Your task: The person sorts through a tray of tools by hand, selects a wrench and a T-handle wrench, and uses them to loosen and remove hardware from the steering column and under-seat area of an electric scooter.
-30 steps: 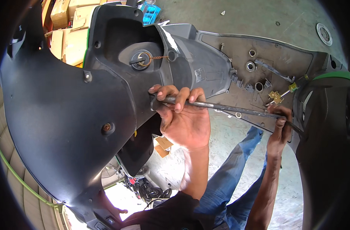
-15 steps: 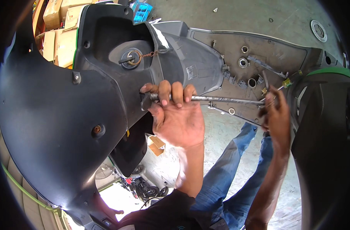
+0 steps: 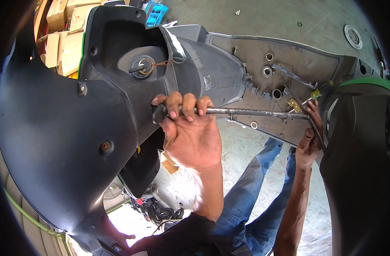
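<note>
A long metal T-handle wrench [image 3: 254,112] lies level across the scooter's footboard. My left hand [image 3: 190,138], palm turned up, has its fingers curled over the shaft close to the dark, thicker end [image 3: 159,114]. That end sits in front of the scooter's black front panel [image 3: 71,111]; whether it touches a fastener cannot be seen. At the other end, my right hand [image 3: 308,147] grips the slanting crossbar with thumb and fingers. Just beyond this hand lie a screwdriver [image 3: 318,93] with a yellow-green handle and a small brass-coloured bracket [image 3: 294,105].
Metal rings [image 3: 276,94], bolts and dark clips [image 3: 265,94] lie loose on the footboard [image 3: 246,49]. A key with a ring [image 3: 146,68] is in the ignition. Cardboard boxes [image 3: 71,47] stand far left. A perforated disc [image 3: 353,36] rests on the floor; the black seat side [image 3: 357,141] rises at right.
The wrench's crossbar has turned, and my right hand has shifted slightly, its thumb now showing below the shaft. My left hand keeps its hold. The whole view has shifted a little.
</note>
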The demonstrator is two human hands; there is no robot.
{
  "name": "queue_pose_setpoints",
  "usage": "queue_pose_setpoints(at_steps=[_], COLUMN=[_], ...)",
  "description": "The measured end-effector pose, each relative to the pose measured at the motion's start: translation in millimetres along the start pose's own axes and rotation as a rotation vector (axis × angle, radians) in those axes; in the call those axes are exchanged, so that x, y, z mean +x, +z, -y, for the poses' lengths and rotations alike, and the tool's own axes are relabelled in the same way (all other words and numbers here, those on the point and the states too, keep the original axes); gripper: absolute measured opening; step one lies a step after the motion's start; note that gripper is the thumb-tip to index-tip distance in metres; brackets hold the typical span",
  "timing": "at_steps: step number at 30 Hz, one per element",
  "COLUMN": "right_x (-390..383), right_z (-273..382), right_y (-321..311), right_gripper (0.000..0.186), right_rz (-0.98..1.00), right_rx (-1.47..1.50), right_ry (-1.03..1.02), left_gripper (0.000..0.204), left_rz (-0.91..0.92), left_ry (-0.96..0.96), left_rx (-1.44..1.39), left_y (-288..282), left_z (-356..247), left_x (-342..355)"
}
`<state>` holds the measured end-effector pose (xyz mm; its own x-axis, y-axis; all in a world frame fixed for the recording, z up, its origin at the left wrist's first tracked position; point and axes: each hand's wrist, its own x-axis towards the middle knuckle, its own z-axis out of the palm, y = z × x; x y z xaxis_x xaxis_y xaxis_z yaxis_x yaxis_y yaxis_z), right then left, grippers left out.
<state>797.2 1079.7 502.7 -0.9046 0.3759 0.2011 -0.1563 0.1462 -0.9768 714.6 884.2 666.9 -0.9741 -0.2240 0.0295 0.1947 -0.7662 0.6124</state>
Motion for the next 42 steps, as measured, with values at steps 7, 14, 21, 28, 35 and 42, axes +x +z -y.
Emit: queue_pose_setpoints(at_steps=[7,14,21,28,35,42], right_x=[-14,25,-18,-2,52,-14], right_z=[12,36,34,33,74,36], right_y=[2,5,25,8,11,13], right_gripper=[0.042,0.062,0.068,0.054,0.065,0.062], right_rz=[0.042,0.149,-0.159,-0.052,-0.06,-0.221], right_rx=[0.142,0.955,0.229,0.134,0.137,0.687], right_ry=[0.207,0.987,0.398,0.287,0.955,0.564], left_gripper=[0.028,0.035,0.033,0.03,0.029,0.031], left_rz=[-0.041,0.068,0.0,0.048,0.043,0.038], left_ry=[0.029,-0.009,0.015,-0.02,0.015,-0.007], left_rx=[-0.067,0.021,0.026,-0.058,-0.121,-0.106], left_y=[8,-6,2,-1,0,0], left_z=[3,-9,-5,-8,-5,-6], left_x=[-3,-1,-3,-3,0,-2])
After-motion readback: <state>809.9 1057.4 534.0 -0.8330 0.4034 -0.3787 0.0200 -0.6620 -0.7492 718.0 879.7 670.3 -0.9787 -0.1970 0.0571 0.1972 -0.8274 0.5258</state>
